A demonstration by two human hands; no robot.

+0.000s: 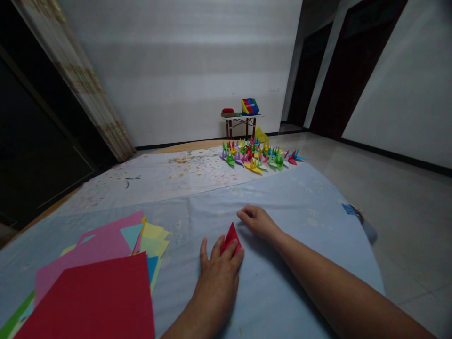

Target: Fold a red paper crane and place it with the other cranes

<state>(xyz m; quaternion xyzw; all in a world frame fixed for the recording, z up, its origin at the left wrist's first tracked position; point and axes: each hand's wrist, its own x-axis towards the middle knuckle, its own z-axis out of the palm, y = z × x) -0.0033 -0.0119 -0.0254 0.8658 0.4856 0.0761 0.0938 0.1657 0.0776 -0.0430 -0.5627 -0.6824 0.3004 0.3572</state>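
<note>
A small piece of folded red paper [231, 232], pointed at its far end, lies on the light blue tablecloth in front of me. My left hand [219, 268] rests over its near part, fingers spread and pressing it down, so that part is hidden. Just right of the paper's tip, apart from it, my right hand [259, 221] hovers close to the cloth with fingers curled together; nothing shows in them. On the left lies a stack of loose coloured paper, with a large red sheet [102, 296] in front and a pink sheet [84, 254] behind.
Many folded paper cranes [252, 155] in mixed colours stand at the far right of the round table. The light blue tablecloth [282, 282] overlaps a white flowered cloth [169, 176]. By the wall, a small stand [243, 116] carries a colourful box [250, 107]. A curtain [88, 89] hangs left.
</note>
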